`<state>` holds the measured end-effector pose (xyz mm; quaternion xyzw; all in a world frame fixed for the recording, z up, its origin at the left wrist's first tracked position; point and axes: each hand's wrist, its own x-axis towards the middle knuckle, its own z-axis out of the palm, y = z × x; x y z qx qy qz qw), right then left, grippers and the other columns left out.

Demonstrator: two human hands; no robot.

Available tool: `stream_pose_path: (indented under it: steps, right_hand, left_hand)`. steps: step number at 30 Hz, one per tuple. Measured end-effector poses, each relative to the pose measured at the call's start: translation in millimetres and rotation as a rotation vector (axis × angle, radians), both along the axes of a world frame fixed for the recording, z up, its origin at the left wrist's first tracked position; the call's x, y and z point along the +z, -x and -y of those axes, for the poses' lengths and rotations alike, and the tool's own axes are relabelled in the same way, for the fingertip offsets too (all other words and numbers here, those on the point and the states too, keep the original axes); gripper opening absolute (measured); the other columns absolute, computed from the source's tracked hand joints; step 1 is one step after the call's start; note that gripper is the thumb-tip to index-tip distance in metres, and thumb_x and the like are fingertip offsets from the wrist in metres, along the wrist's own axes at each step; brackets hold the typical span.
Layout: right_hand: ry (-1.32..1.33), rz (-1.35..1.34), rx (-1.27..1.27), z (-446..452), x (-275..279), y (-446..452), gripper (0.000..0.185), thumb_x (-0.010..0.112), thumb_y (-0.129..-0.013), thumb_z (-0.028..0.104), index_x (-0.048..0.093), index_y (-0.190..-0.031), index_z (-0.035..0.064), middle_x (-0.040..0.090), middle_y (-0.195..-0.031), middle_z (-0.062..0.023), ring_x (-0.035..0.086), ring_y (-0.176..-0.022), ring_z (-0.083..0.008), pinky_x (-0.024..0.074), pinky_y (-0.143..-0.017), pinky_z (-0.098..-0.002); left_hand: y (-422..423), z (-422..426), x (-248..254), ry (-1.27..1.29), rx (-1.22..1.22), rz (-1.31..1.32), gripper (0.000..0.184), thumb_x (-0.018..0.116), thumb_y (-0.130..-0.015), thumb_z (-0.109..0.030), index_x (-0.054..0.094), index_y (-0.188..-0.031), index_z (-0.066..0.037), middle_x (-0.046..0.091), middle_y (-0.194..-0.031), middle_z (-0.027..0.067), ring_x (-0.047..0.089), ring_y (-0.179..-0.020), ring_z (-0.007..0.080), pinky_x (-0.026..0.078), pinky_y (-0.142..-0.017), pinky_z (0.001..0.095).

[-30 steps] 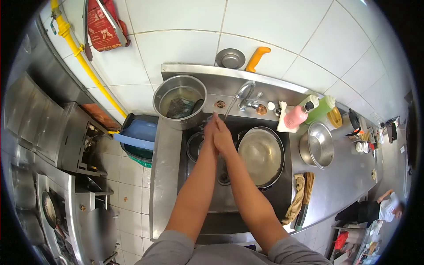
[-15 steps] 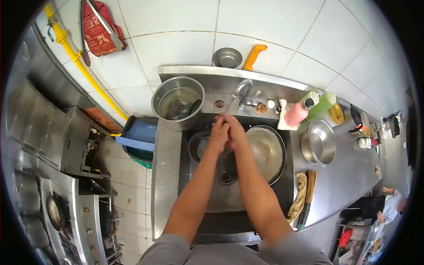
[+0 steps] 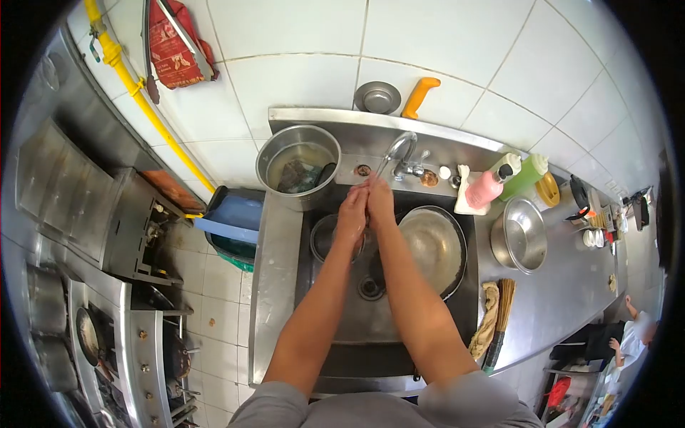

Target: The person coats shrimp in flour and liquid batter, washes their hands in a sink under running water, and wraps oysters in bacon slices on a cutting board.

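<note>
My left hand (image 3: 352,212) and my right hand (image 3: 379,197) press against each other under the curved spout of the faucet (image 3: 405,157), above the sink (image 3: 357,321). Their fingers overlap and are too small and blurred to make out singly; no object shows between them. Below and to the right of the hands, a large round pan (image 3: 432,250) lies in the sink. A smaller dark pan (image 3: 325,239) is partly hidden behind my left forearm. Between my forearms the drain (image 3: 370,288) is visible.
A deep pot (image 3: 298,167) with cloudy water stands left of the faucet. On the right are a pink soap bottle (image 3: 485,188), green bottles (image 3: 526,176), a metal bowl (image 3: 519,235), a folded cloth (image 3: 485,321) and a brush (image 3: 501,317). A person (image 3: 631,339) is at far right.
My hands have stayed together under the faucet, rubbing and shifting against each other. The whole view has shifted slightly. The person at far right has moved their arms.
</note>
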<state>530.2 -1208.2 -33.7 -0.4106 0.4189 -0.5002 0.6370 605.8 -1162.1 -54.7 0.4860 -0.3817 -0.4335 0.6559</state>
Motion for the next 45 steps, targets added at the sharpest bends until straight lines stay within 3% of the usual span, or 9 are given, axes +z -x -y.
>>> stream_pose_path:
  steps: [6,9,12,14,25,27,33,38,45]
  right_hand:
    - [0.208,0.016,-0.113,-28,23,-14,0.026,0.053,-0.107,0.028,0.062,-0.106,0.0033,0.071,-0.086,-0.0094,0.066,-0.073,-0.0199,0.0546,-0.067,-0.0336]
    - [-0.209,0.109,0.010,-30,61,17,0.014,0.060,-0.102,0.022,0.062,-0.098,0.0085,0.059,-0.069,0.0014,0.054,-0.056,-0.0104,0.0450,-0.051,-0.0260]
    - [-0.133,0.279,-0.097,-4,37,18,0.012,0.061,-0.098,0.015,0.057,-0.088,0.0118,0.047,-0.064,0.0048,0.045,-0.052,-0.0077,0.0350,-0.044,-0.0246]
    - [-0.156,0.232,-0.026,-6,34,11,0.019,0.059,-0.098,0.013,0.050,-0.081,0.0142,0.042,-0.063,0.0050,0.040,-0.050,-0.0069,0.0291,-0.042,-0.0255]
    - [-0.339,0.131,-0.045,-7,27,0,0.028,0.058,-0.104,0.031,0.060,-0.088,0.0084,0.060,-0.075,-0.0055,0.057,-0.061,-0.0182,0.0464,-0.054,-0.0354]
    - [-0.174,-0.121,-0.253,-5,27,0,0.031,0.056,-0.105,0.033,0.067,-0.096,0.0049,0.067,-0.081,-0.0100,0.063,-0.069,-0.0225,0.0523,-0.063,-0.0387]
    - [0.328,-0.473,-0.236,6,-3,14,0.039,0.053,-0.102,0.029,0.065,-0.123,-0.0012,0.066,-0.124,-0.0209,0.063,-0.114,-0.0291,0.0490,-0.098,-0.0415]
    - [1.188,-1.738,0.103,-45,8,17,0.062,0.051,-0.096,0.023,0.041,-0.150,-0.0057,0.040,-0.155,-0.0272,0.032,-0.150,-0.0373,0.0238,-0.122,-0.0531]
    - [1.216,-1.720,0.377,-51,40,34,0.057,0.050,-0.095,0.021,0.048,-0.145,-0.0060,0.040,-0.157,-0.0252,0.031,-0.151,-0.0387,0.0221,-0.123,-0.0518]
  left_hand:
    - [-17,14,17,-0.287,-0.208,-0.669,0.029,0.054,-0.107,-0.036,0.066,-0.107,-0.010,0.066,-0.098,0.0053,0.064,-0.091,0.0174,0.052,-0.076,0.0330]
    - [-32,22,-26,0.156,-1.374,-1.224,0.029,0.055,-0.105,-0.039,0.063,-0.108,-0.012,0.064,-0.091,0.0033,0.062,-0.082,0.0177,0.051,-0.070,0.0311]
    - [-24,-5,-10,0.025,-1.010,-1.130,0.021,0.056,-0.103,-0.033,0.061,-0.106,-0.013,0.062,-0.086,0.0019,0.059,-0.076,0.0182,0.050,-0.069,0.0310]
    - [-11,-12,-9,-0.136,-0.108,-0.930,0.014,0.056,-0.099,-0.024,0.062,-0.104,-0.012,0.063,-0.086,0.0018,0.059,-0.075,0.0182,0.051,-0.074,0.0334]
    - [-36,61,-39,-0.058,-1.281,-1.152,0.032,0.051,-0.105,-0.027,0.063,-0.122,-0.003,0.068,-0.116,0.0122,0.065,-0.096,0.0198,0.052,-0.086,0.0352]
    - [20,27,21,-0.126,-0.143,-0.367,0.050,0.056,-0.104,-0.041,0.059,-0.136,-0.003,0.061,-0.139,0.0143,0.060,-0.120,0.0210,0.046,-0.103,0.0337]
    - [13,0,49,-0.263,-0.227,-0.545,0.059,0.065,-0.100,-0.033,0.047,-0.148,-0.002,0.057,-0.143,0.0135,0.054,-0.131,0.0235,0.042,-0.108,0.0337]
    - [-21,8,39,-0.197,-0.312,-0.284,0.072,0.076,-0.091,-0.011,0.041,-0.153,-0.005,0.053,-0.147,0.0087,0.051,-0.135,0.0219,0.041,-0.110,0.0343]
    - [-26,36,43,-0.301,-0.298,-0.284,0.030,0.071,-0.095,-0.016,0.063,-0.120,-0.002,0.069,-0.107,0.0078,0.066,-0.093,0.0183,0.053,-0.083,0.0326]
